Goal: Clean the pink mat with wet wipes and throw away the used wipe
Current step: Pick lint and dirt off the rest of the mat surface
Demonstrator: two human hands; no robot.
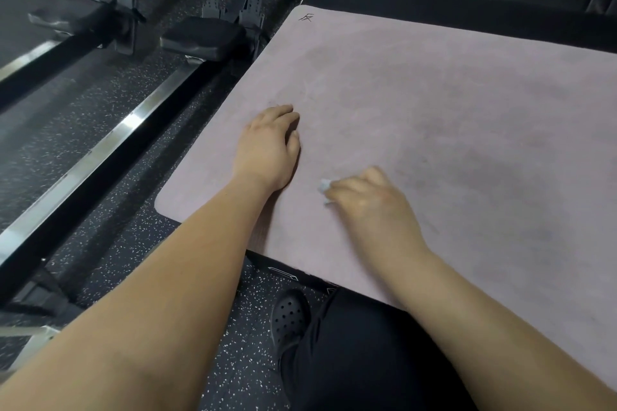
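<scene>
Mat [434,103] dusty pink, smudged, long axis running off right; my left fingers [283,114] loose on it, right fingers [349,192] clamped on wipe [324,184]

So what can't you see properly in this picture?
All in the head view:
The wet wipe is mostly hidden under the right hand and its curled fingers; only a white corner shows.
The pink mat is cut off on the right by the frame edge.
The mark at the mat's far corner is too small to read.
A bin for the wipe: none in view.
</scene>
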